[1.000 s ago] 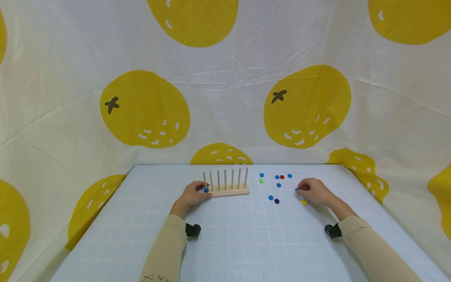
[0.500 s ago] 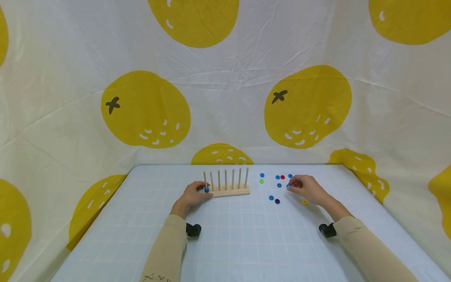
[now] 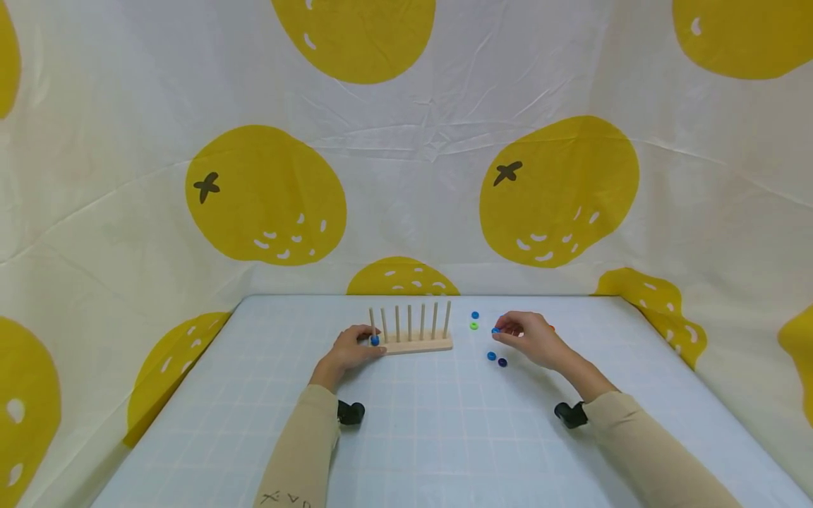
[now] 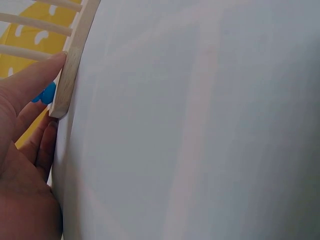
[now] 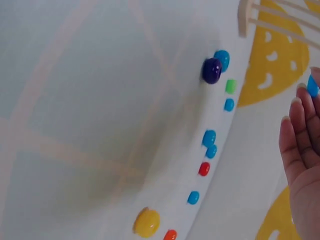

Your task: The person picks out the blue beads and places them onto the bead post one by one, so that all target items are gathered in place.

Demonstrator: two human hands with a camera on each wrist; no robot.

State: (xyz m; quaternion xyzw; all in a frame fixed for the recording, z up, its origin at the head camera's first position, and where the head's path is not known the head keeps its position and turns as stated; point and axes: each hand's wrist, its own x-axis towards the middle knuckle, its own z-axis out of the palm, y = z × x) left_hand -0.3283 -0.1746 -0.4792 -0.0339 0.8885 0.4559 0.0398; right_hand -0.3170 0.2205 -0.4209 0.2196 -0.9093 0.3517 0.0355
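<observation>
A wooden peg rack [image 3: 419,346] with a row of upright pegs stands toward the back of the table. My left hand [image 3: 348,355] grips its left end, thumb on the front edge of the base and fingers behind. Blue beads [image 3: 375,340] sit low on the leftmost peg, between that thumb and the fingers; in the left wrist view the thumb partly hides them. To the right of the rack my right hand [image 3: 535,341] pinches a blue bead [image 3: 495,330] between thumb and fingertips, raised above the table in the right wrist view.
Loose beads lie right of the rack: a green bead [image 3: 473,326], a dark purple bead [image 3: 502,363] and several blue ones. In the right wrist view a yellow bead [image 5: 147,223] and a red bead [image 5: 204,169] also lie there. A patterned curtain [image 3: 406,176] hangs behind the table.
My right hand has carried the blue bead leftward from beside the yellow bead toward the rack, now covering several loose beads in the head view. My left hand stays on the rack.
</observation>
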